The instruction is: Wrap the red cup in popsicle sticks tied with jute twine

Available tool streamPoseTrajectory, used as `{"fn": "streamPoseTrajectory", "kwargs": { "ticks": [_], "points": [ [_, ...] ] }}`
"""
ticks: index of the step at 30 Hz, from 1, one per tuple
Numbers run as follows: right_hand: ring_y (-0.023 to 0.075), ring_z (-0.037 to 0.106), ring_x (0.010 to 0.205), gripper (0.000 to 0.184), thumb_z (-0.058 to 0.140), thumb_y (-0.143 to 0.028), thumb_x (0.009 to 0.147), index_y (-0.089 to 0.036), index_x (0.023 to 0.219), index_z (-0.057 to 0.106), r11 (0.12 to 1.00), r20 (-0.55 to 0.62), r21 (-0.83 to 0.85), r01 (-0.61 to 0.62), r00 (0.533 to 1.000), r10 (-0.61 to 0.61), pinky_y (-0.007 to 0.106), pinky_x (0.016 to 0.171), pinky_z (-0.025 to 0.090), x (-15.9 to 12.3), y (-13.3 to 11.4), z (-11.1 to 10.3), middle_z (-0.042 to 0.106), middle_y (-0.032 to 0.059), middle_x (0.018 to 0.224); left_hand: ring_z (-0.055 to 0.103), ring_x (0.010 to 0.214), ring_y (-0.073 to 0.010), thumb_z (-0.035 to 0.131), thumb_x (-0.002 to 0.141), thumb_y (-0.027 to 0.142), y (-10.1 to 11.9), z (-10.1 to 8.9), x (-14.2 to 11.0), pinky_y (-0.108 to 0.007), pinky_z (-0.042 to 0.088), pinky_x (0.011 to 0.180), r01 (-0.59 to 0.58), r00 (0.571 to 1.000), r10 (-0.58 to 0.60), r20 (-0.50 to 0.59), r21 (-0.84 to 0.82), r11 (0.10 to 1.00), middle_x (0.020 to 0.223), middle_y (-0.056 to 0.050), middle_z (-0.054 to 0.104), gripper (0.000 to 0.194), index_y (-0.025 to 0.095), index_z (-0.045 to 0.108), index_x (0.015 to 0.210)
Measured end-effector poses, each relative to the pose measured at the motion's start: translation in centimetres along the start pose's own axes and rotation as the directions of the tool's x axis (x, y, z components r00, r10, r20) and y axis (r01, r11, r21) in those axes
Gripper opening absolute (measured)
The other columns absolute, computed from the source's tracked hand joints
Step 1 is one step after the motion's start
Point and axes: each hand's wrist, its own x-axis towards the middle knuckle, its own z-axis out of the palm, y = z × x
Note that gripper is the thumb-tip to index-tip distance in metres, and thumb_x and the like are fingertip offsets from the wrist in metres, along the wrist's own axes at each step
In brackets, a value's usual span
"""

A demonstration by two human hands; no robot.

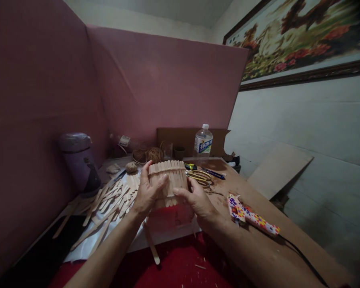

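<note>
Between my two hands is a container-like piece made of upright wooden craft sticks (169, 176), with a cord running round it near the top. My left hand (150, 190) grips its left side, thumb across the front. On the right side my right hand (198, 198) holds it, its thumb also pressed on the front. The fingers behind the piece are hidden. Below it lies a reddish see-through surface (171, 218). Many loose craft sticks (112, 200) are spread to the left of my left hand, and a single stick (151, 244) lies nearer to me.
Scissors with gold handles (199, 176), a yellow-black cutter (190, 166) and a blue knife (213, 173) lie behind my right hand. A flower-patterned glue gun (252, 216) with a cord rests at right. Behind stand a bottle (203, 142), twine (154, 155) and a purple flask (81, 164).
</note>
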Motion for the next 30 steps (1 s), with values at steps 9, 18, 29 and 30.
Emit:
{"fn": "streamPoseTrajectory", "kwargs": {
  "ticks": [9, 18, 29, 30],
  "points": [
    [0.0275, 0.067, 0.094, 0.043, 0.068, -0.031, 0.065, -0.016, 0.105, 0.061, 0.999, 0.054, 0.021, -0.031, 0.998, 0.030, 0.039, 0.082, 0.053, 0.0, -0.3, -0.6, 0.072, 0.0080, 0.099, 0.057, 0.115, -0.0266, 0.070, 0.074, 0.047, -0.5, -0.5, 0.3, -0.038, 0.047, 0.097, 0.005, 1.000, -0.005, -0.007, 0.001, 1.000, 0.129, -0.009, 0.054, 0.073, 0.027, 0.036, 0.135],
    [0.0270, 0.065, 0.097, 0.059, 0.080, -0.037, 0.058, -0.016, 0.109, 0.058, 1.000, -0.043, -0.008, -0.026, 0.999, 0.026, 0.038, 0.082, 0.052, 0.1, 0.0, -0.2, 0.069, 0.0114, 0.109, 0.055, 0.117, -0.0276, 0.072, 0.070, 0.050, -0.1, 0.0, 0.1, -0.040, 0.045, 0.099, -0.008, 1.000, 0.008, 0.005, 0.015, 1.000, 0.131, -0.011, 0.051, 0.082, 0.024, 0.032, 0.138],
    [0.0255, 0.062, 0.106, 0.043, 0.070, -0.029, 0.067, -0.020, 0.108, 0.063, 0.991, 0.067, 0.130, -0.032, 0.997, 0.023, 0.038, 0.093, 0.046, -0.2, 0.3, -1.3, 0.071, 0.0044, 0.110, 0.051, 0.126, -0.0288, 0.071, 0.076, 0.048, -1.2, -0.7, 0.6, -0.041, 0.041, 0.105, 0.036, 0.999, -0.037, -0.015, -0.074, 0.997, 0.141, -0.011, 0.050, 0.086, 0.029, 0.026, 0.147],
    [0.0255, 0.061, 0.108, 0.043, 0.069, -0.028, 0.068, -0.020, 0.110, 0.063, 0.989, 0.073, 0.149, -0.024, 0.997, 0.013, 0.039, 0.095, 0.045, -0.2, 0.4, -1.4, 0.070, 0.0042, 0.112, 0.048, 0.130, -0.0293, 0.071, 0.075, 0.049, -1.3, -0.7, 0.6, -0.042, 0.039, 0.108, 0.048, 0.998, -0.050, -0.022, -0.090, 0.995, 0.144, -0.011, 0.046, 0.090, 0.029, 0.022, 0.148]
  ]
}}
